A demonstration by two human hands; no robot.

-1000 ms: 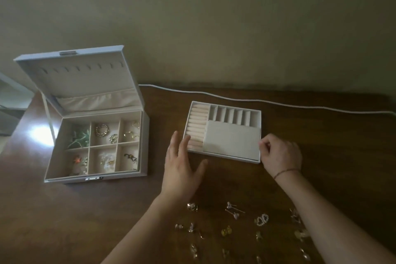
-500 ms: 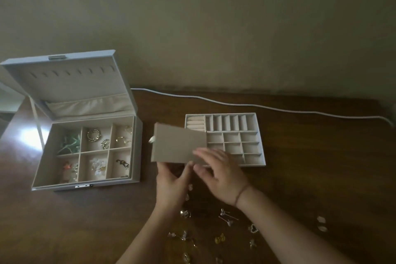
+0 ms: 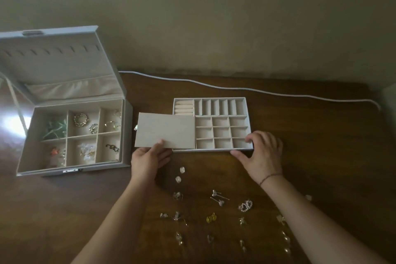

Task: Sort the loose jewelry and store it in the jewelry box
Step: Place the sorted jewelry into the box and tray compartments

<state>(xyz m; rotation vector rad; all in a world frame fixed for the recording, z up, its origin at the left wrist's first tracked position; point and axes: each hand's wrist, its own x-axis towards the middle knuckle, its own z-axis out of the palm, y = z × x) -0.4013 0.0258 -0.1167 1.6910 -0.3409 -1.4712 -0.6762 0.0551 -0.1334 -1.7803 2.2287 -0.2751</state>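
Observation:
The white jewelry box (image 3: pixel 126 135) stands open at the left, lid up, its six compartments holding rings and other pieces. A pale divided tray (image 3: pixel 249 122) lies mid-table with bare small cells and ring rolls. My left hand (image 3: pixel 147 162) pinches the near edge of a beige flat cover (image 3: pixel 165 130), which overlaps the tray's left part. My right hand (image 3: pixel 262 153) grips the tray's near right corner. Several loose earrings and rings (image 3: pixel 245 206) are scattered on the wood between my forearms.
A white cable (image 3: pixel 235 87) runs along the back of the dark wooden table (image 3: pixel 321 146) by the wall. Glare falls on the table's far left. More small pieces (image 3: pixel 286 240) lie beside my right forearm.
The cover has been lifted off the tray's small cells and slid left. My right hand let go of it and moved to the tray's near right corner; my left hand keeps hold.

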